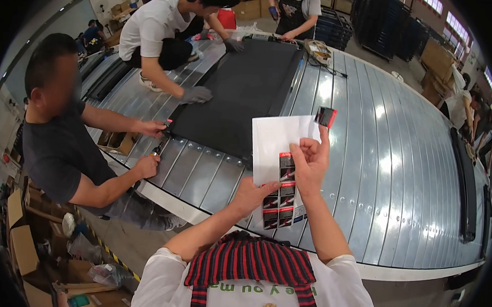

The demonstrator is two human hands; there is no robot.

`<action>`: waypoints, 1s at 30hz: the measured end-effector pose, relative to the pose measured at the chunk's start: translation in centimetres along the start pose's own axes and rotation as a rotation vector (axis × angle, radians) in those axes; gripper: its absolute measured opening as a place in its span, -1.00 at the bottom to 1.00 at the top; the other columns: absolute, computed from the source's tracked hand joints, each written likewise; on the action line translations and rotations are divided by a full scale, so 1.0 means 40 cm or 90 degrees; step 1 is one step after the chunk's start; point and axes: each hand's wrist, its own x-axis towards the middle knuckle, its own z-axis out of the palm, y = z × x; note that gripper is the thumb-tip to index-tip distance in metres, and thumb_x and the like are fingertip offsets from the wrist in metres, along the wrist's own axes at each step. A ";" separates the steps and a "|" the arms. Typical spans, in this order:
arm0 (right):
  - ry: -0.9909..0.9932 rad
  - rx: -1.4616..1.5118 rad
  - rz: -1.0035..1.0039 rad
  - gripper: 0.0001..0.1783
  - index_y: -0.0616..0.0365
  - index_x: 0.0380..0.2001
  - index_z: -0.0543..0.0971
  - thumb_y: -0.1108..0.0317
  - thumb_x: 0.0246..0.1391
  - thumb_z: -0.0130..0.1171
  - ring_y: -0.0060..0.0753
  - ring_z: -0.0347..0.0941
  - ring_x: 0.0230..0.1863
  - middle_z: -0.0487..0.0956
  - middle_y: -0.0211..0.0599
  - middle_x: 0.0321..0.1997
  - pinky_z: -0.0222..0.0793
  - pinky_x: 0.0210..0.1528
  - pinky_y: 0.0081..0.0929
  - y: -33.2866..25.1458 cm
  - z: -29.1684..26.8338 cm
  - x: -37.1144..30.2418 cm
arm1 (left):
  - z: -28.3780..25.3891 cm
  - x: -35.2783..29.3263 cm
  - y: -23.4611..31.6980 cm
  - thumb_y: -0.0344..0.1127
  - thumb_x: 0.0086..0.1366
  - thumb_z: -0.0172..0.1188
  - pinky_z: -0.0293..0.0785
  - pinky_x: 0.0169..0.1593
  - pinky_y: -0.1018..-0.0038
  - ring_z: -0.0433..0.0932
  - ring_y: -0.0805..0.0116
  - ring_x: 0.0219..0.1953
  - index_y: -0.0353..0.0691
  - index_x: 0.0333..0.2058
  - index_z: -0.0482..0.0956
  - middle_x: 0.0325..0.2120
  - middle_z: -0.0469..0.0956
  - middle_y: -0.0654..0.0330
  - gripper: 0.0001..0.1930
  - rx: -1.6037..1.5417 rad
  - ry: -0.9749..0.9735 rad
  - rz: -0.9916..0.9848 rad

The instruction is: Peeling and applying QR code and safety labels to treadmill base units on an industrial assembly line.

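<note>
My left hand point(252, 195) grips a sheet of stickers, its thumb over the printed front. The sheet has a white upper part point(266, 135) and rows of black and red stickers point(278, 211) below. One loose black and red sticker point(326, 117) is at the tip of my right hand's raised index finger. The thumb and curled fingers of my right hand point(310, 165) are at the sheet's right edge; whether they pinch it, I cannot tell. Both hands are above a metal-slatted table, close to a large black panel point(235, 94).
A person at left works at the panel's near corner with a tool point(157, 150). Another in grey gloves point(196, 95) crouches on the slatted table point(361, 176); a third stands at the far end. A black bar point(462, 184) lies at right. Cardboard boxes point(24, 242) stand lower left.
</note>
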 end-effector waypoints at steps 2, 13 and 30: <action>0.015 -0.085 -0.051 -0.17 0.23 0.13 -0.05 0.54 -0.21 0.15 -0.55 0.33 -0.29 0.41 -0.27 -0.27 0.25 -0.22 -0.64 0.014 -0.032 0.011 | -0.022 0.007 0.013 -0.35 0.07 0.15 0.38 -0.25 0.57 0.45 0.51 -0.34 -0.38 -0.27 0.48 -0.38 0.52 0.19 -0.74 0.069 -0.004 0.018; -0.125 0.024 0.184 -0.18 0.33 0.10 0.02 0.53 -0.27 0.19 -0.40 0.30 -0.06 0.33 -0.18 -0.06 0.22 -0.04 -0.48 -0.004 -0.093 -0.025 | -0.165 0.024 0.076 -0.29 0.08 0.13 0.38 -0.28 0.58 0.46 0.55 -0.38 -0.32 -0.30 0.51 -0.44 0.54 0.21 -0.75 0.288 -0.028 0.109; -0.205 -0.072 0.200 -0.30 0.39 0.04 0.09 0.59 -0.22 0.15 -0.62 0.40 -0.54 0.50 -0.30 -0.57 0.33 -0.46 -0.70 0.226 -0.078 -0.109 | -0.204 -0.007 -0.019 -0.25 0.13 0.09 0.37 -0.30 0.59 0.45 0.56 -0.38 -0.29 -0.26 0.49 -0.42 0.53 0.21 -0.74 0.303 0.188 0.032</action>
